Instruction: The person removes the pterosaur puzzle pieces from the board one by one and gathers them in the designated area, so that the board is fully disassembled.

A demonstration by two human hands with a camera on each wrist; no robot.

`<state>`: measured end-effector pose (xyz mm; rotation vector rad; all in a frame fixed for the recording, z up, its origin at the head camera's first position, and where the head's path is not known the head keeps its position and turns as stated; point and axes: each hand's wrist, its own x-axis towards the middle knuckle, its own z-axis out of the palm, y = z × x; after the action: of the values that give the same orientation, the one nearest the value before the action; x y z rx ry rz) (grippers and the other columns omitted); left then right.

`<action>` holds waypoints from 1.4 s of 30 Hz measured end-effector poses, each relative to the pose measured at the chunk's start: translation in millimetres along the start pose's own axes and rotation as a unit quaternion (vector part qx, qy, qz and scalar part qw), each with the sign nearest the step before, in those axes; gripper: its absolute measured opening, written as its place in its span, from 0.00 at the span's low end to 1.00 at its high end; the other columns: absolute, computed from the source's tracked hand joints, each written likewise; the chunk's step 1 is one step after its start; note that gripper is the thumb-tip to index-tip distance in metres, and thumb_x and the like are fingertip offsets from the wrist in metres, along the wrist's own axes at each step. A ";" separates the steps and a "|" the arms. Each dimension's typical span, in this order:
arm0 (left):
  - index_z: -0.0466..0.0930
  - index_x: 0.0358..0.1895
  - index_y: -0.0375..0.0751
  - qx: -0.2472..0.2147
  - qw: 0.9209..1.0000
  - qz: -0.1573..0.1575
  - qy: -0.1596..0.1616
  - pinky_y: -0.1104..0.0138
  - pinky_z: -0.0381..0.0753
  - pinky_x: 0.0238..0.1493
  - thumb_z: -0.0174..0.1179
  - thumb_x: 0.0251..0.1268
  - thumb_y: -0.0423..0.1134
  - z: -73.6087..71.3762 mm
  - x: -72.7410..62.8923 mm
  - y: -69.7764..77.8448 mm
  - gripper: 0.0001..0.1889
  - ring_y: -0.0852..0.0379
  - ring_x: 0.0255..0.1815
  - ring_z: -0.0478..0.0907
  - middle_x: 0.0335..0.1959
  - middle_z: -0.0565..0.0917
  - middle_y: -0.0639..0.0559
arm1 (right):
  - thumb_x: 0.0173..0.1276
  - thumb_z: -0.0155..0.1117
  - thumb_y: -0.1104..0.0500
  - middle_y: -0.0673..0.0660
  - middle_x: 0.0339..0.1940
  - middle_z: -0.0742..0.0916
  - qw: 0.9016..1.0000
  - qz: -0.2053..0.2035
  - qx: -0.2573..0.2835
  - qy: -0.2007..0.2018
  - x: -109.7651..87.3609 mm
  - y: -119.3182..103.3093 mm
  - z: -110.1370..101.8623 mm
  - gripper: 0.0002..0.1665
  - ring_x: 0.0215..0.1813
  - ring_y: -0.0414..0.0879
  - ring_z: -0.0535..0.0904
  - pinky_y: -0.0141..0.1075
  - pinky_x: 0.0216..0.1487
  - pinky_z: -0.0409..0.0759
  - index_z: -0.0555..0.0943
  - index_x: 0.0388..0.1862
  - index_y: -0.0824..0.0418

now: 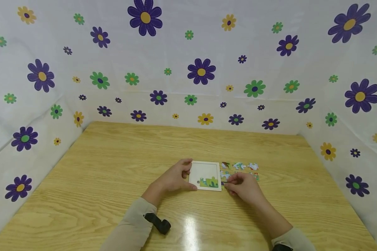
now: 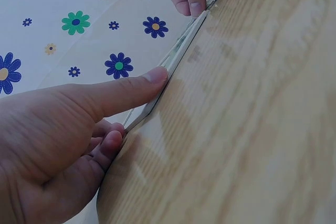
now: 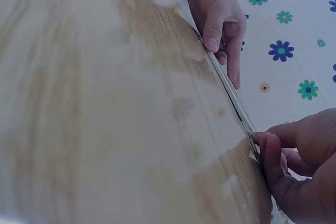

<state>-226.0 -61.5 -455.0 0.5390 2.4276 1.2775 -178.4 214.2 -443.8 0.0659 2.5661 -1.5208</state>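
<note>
A square puzzle board (image 1: 201, 170) with a pale raised border lies on the wooden table. Joined green and yellow puzzle pieces (image 1: 209, 182) fill its lower right part. My left hand (image 1: 175, 177) holds the board at its left side, thumb at the near corner and fingers at the far one. In the left wrist view, the thumb (image 2: 156, 75) presses on the board's near edge. Just off the right border, my right hand (image 1: 247, 189) pinches a small puzzle piece (image 1: 223, 183) between thumb and fingertips. The fingers cover most of that piece.
Several loose puzzle pieces (image 1: 238, 166) lie in rows to the right of the board, some partly behind my right hand. Wood-grain table (image 1: 119, 153) surrounds everything. White cloth walls (image 1: 176, 42) with printed flowers stand at the back and both sides.
</note>
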 end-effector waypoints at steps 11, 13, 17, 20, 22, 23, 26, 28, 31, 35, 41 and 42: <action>0.55 0.79 0.40 0.000 1.000 0.003 0.003 0.62 0.71 0.51 0.80 0.47 0.44 1.0 1.2 -1.4 0.56 0.54 0.49 0.69 0.60 0.72 0.48 | 0.65 0.70 0.65 0.57 0.31 0.87 1.000 -0.011 0.008 -0.014 3.6 -2.4 0.0 0.10 0.28 0.42 0.81 0.31 0.30 0.81 0.82 0.42 0.69; 0.55 0.79 0.41 -0.001 1.000 0.000 0.002 0.62 0.72 0.52 0.80 0.47 0.44 1.2 1.1 -0.3 0.56 0.54 0.50 0.69 0.62 0.72 0.48 | 0.66 0.70 0.64 0.58 0.34 0.87 1.000 -0.022 0.011 -0.020 4.4 -6.4 2.4 0.11 0.31 0.42 0.82 0.31 0.32 0.82 0.82 0.44 0.70; 0.55 0.79 0.42 0.003 1.000 -0.003 0.001 0.61 0.72 0.55 0.80 0.48 0.45 2.4 2.2 0.7 0.55 0.54 0.51 0.69 0.63 0.71 0.48 | 0.67 0.67 0.66 0.61 0.39 0.85 0.997 -0.045 0.018 -0.063 7.8 -16.7 11.6 0.14 0.35 0.43 0.83 0.32 0.35 0.85 0.82 0.50 0.72; 0.56 0.79 0.41 0.000 1.000 -0.005 0.000 0.60 0.73 0.58 0.79 0.49 0.45 2.9 2.5 0.2 0.55 0.54 0.54 0.70 0.68 0.69 0.49 | 0.68 0.67 0.65 0.61 0.40 0.84 0.992 -0.065 -0.014 -0.104 9.9 -23.6 20.3 0.17 0.35 0.42 0.81 0.32 0.35 0.84 0.82 0.53 0.72; 0.56 0.79 0.40 -0.003 1.000 -0.005 -0.001 0.59 0.73 0.59 0.79 0.49 0.45 2.7 2.3 0.0 0.54 0.54 0.55 0.70 0.72 0.66 0.50 | 0.67 0.67 0.64 0.59 0.40 0.84 0.988 -0.079 -0.048 -0.122 10.5 -27.6 25.1 0.18 0.33 0.41 0.80 0.31 0.33 0.82 0.82 0.54 0.72; 0.56 0.79 0.40 -0.005 1.000 -0.005 0.000 0.59 0.73 0.59 0.79 0.49 0.45 2.6 2.2 -0.2 0.54 0.53 0.55 0.70 0.72 0.65 0.50 | 0.67 0.68 0.63 0.58 0.38 0.84 0.986 -0.085 -0.068 -0.125 10.6 -29.2 27.1 0.18 0.32 0.41 0.80 0.31 0.31 0.81 0.83 0.53 0.71; 0.56 0.79 0.40 -0.002 1.000 -0.005 0.000 0.60 0.72 0.57 0.79 0.49 0.45 2.0 1.6 -0.1 0.54 0.53 0.54 0.69 0.71 0.66 0.51 | 0.66 0.68 0.63 0.56 0.34 0.84 0.983 -0.093 -0.106 -0.120 9.8 -32.5 31.3 0.16 0.26 0.40 0.77 0.30 0.26 0.75 0.85 0.51 0.68; 0.56 0.79 0.40 0.003 1.000 -0.004 0.000 0.61 0.72 0.55 0.79 0.49 0.45 2.0 2.1 0.1 0.54 0.54 0.53 0.69 0.69 0.67 0.51 | 0.67 0.68 0.63 0.55 0.33 0.83 0.982 -0.092 -0.120 -0.114 9.0 -33.5 31.9 0.14 0.25 0.40 0.76 0.30 0.25 0.73 0.85 0.50 0.65; 0.57 0.78 0.40 0.006 1.000 0.001 0.001 0.63 0.72 0.55 0.79 0.49 0.46 2.9 4.2 0.2 0.54 0.54 0.52 0.69 0.67 0.69 0.50 | 0.67 0.68 0.63 0.54 0.33 0.81 0.982 -0.089 -0.125 -0.110 9.1 -33.2 30.2 0.12 0.25 0.40 0.76 0.30 0.26 0.73 0.84 0.49 0.63; 0.57 0.78 0.39 0.007 1.000 0.004 0.002 0.63 0.72 0.54 0.79 0.49 0.46 3.7 4.6 -0.6 0.54 0.54 0.52 0.69 0.65 0.70 0.49 | 0.68 0.68 0.62 0.55 0.36 0.81 0.984 -0.089 -0.093 -0.123 11.8 -29.9 26.3 0.08 0.30 0.42 0.77 0.32 0.31 0.75 0.81 0.44 0.61; 0.57 0.79 0.41 0.000 1.000 -0.005 0.003 0.61 0.73 0.55 0.80 0.48 0.45 3.4 4.2 -0.9 0.55 0.54 0.53 0.70 0.67 0.70 0.48 | 0.72 0.62 0.66 0.59 0.35 0.82 0.980 -0.087 0.006 -0.179 15.6 -23.8 20.8 0.06 0.34 0.46 0.83 0.34 0.37 0.83 0.76 0.42 0.68; 0.57 0.79 0.41 0.000 1.000 -0.003 0.002 0.60 0.73 0.56 0.80 0.48 0.45 3.5 5.0 -0.7 0.55 0.54 0.54 0.70 0.69 0.69 0.48 | 0.73 0.61 0.66 0.60 0.35 0.83 0.980 -0.080 0.017 -0.180 16.4 -22.7 19.8 0.06 0.34 0.45 0.83 0.35 0.37 0.84 0.76 0.44 0.68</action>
<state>-228.8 -57.0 -458.0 0.5296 2.4295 1.2781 -195.0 185.2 -436.1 -0.3847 2.3019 -1.4700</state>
